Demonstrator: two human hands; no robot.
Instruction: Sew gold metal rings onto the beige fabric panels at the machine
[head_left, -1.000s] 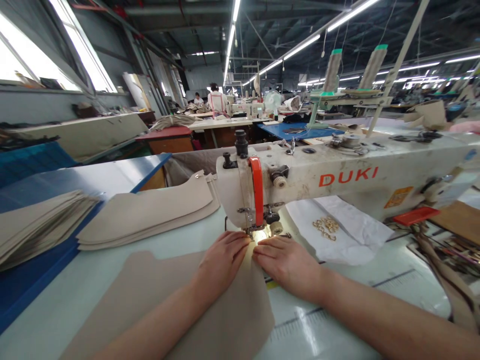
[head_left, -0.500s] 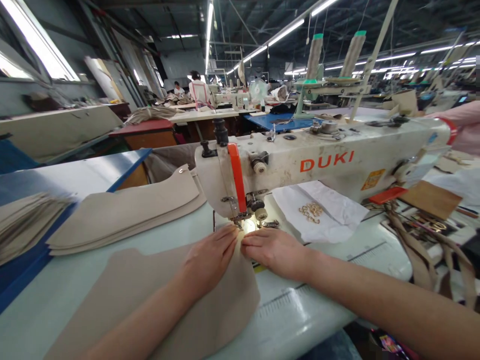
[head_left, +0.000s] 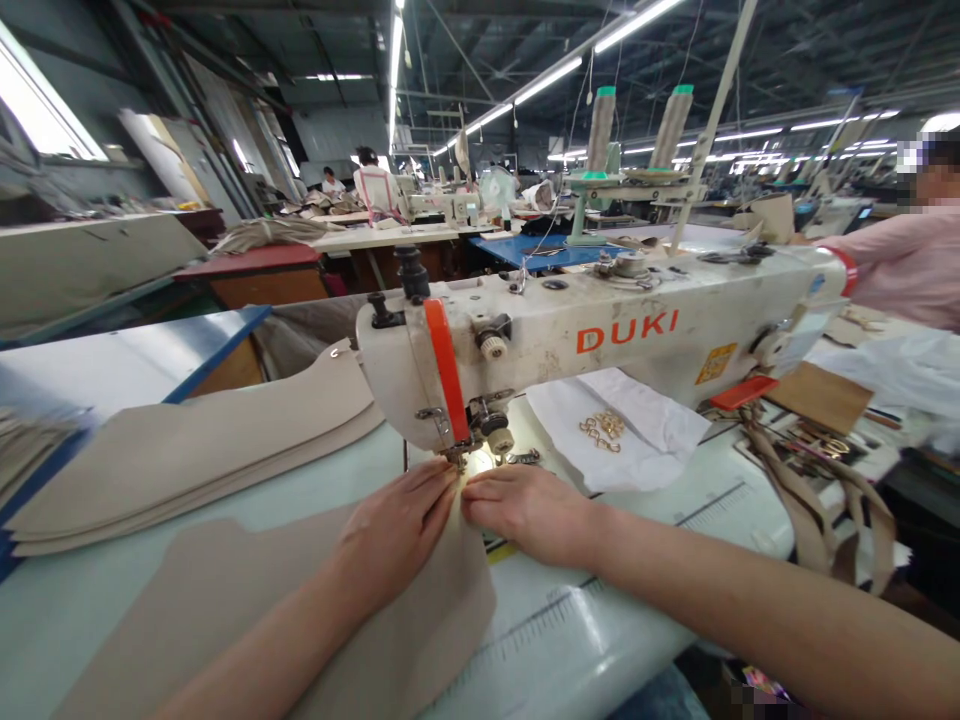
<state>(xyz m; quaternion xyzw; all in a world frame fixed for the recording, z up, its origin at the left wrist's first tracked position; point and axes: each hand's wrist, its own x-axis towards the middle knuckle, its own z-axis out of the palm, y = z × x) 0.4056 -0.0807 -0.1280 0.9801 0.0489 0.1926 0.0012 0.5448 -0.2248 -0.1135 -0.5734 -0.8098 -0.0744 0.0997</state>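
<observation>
A beige fabric piece (head_left: 225, 600) lies flat on the pale sewing table (head_left: 585, 640), its far corner under the needle of a white DUKI sewing machine (head_left: 600, 330). My left hand (head_left: 390, 530) lies flat on the fabric, fingers stretched toward the presser foot. My right hand (head_left: 525, 510) rests palm down on the fabric's right edge, fingertips meeting the left hand's just in front of the needle. Neither hand grips anything.
A stack of beige cut pieces (head_left: 187, 450) lies at the left behind my arm. White paper with gold metal rings (head_left: 600, 430) sits under the machine arm. Straps and hardware (head_left: 810, 480) clutter the right. A person in pink (head_left: 900, 260) works at the far right.
The view has swung to the right, so everything sits further left in frame. My hands stay pressed on the fabric at the needle.
</observation>
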